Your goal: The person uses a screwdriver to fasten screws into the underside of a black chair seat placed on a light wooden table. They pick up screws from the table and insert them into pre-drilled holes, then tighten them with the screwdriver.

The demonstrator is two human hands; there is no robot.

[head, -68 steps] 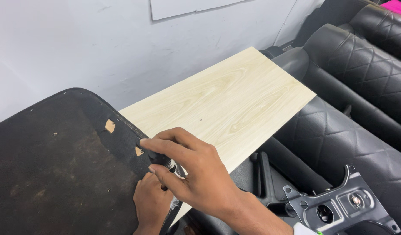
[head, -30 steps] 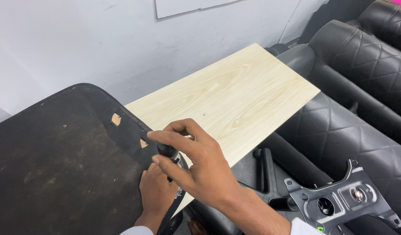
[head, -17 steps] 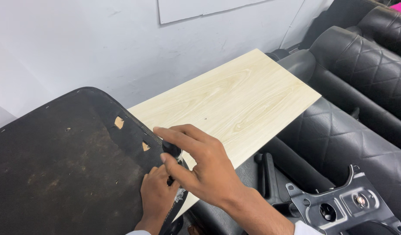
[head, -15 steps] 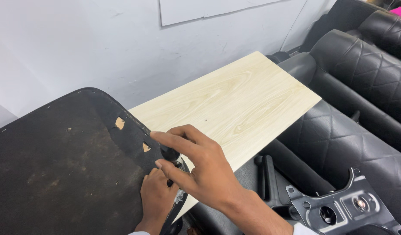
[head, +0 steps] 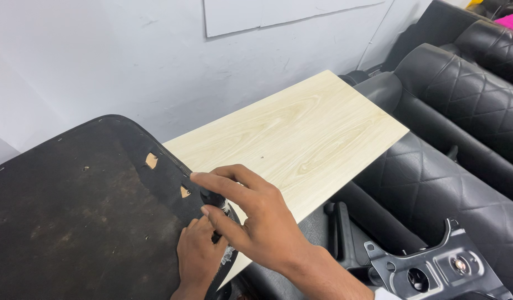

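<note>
Nearest, the left hand (head: 198, 255) presses the dark fabric panel's (head: 73, 222) edge, fingers curled. Over it, the right hand (head: 256, 222) pinches a small dark fastener (head: 214, 199) (mostly hidden); it could slip. Beyond lies a pale wooden board (head: 301, 133).

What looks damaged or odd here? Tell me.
The black fabric panel has two small holes near its edge, showing tan material beneath, plus brownish stains. The left hand and right hand press at that edge beside the wooden board.
</note>
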